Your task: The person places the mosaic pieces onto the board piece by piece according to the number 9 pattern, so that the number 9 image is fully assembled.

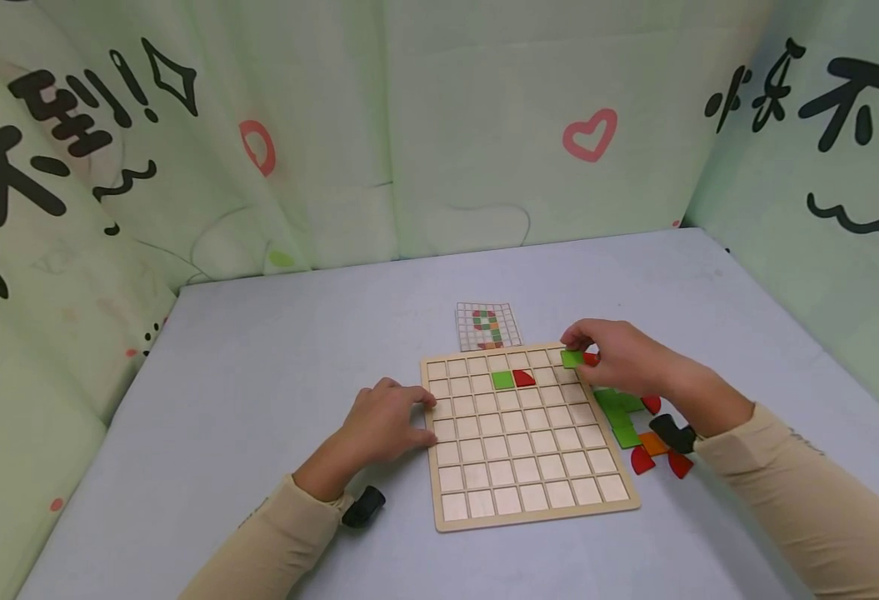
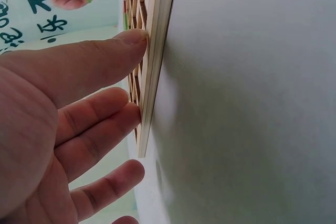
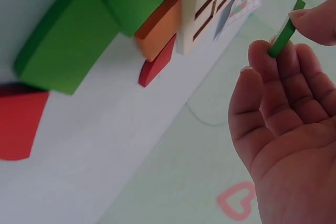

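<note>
A wooden grid board (image 1: 525,454) lies on the table with a green square tile (image 1: 502,381) and a red quarter-round tile (image 1: 524,378) side by side in its second row. My left hand (image 1: 387,421) rests against the board's left edge, thumb and fingertips touching the rim. Between thumb and fingertips my right hand (image 1: 630,358) pinches a green square tile (image 3: 286,35), held over the board's upper right corner. A red piece (image 1: 591,359) shows partly behind that hand. Below it, right of the board, lie loose green tiles (image 1: 619,417), partly hidden by the wrist.
A small printed pattern card (image 1: 488,327) lies just beyond the board's far edge. Among the loose pieces are an orange tile (image 1: 653,443) and red quarter-round tiles (image 1: 641,460). Pale green curtains (image 1: 454,125) surround the white table (image 1: 319,333) at the back and sides.
</note>
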The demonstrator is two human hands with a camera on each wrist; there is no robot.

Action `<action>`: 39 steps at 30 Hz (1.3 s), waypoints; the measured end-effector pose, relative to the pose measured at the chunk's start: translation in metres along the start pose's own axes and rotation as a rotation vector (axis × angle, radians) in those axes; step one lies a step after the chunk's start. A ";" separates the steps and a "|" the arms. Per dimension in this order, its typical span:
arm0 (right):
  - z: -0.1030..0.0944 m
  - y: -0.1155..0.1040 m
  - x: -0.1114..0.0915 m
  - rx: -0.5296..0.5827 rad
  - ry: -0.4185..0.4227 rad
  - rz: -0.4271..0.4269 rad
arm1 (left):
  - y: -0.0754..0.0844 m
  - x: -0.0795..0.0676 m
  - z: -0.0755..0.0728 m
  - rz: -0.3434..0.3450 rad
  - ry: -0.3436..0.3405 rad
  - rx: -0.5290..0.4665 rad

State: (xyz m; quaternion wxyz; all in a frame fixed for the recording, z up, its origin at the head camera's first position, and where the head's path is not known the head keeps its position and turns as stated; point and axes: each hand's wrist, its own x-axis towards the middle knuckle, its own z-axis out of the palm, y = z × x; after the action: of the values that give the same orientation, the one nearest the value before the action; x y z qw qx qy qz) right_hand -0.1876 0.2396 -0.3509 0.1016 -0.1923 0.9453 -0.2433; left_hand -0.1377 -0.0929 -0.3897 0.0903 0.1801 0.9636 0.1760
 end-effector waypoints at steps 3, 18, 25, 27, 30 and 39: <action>0.001 -0.004 0.002 0.012 -0.003 -0.022 | 0.000 0.000 0.000 -0.004 -0.001 0.000; 0.007 -0.016 0.010 0.010 -0.005 -0.111 | 0.000 0.000 0.001 -0.013 0.002 -0.004; 0.010 -0.018 0.013 0.002 0.000 -0.137 | 0.000 0.000 0.000 -0.010 0.002 -0.006; 0.011 -0.018 0.014 0.010 -0.003 -0.132 | 0.000 0.000 0.000 -0.011 0.001 -0.007; 0.012 -0.019 0.015 0.012 -0.006 -0.135 | 0.000 0.000 0.000 -0.010 0.001 -0.010; 0.014 -0.022 0.015 0.000 -0.012 -0.157 | 0.000 0.000 0.000 -0.008 0.001 -0.003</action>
State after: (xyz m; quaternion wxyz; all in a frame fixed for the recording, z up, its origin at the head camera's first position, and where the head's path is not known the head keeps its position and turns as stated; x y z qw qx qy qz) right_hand -0.1908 0.2101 -0.3533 0.0878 -0.2671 0.9267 -0.2493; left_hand -0.1374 -0.0929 -0.3895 0.0907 0.1759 0.9641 0.1773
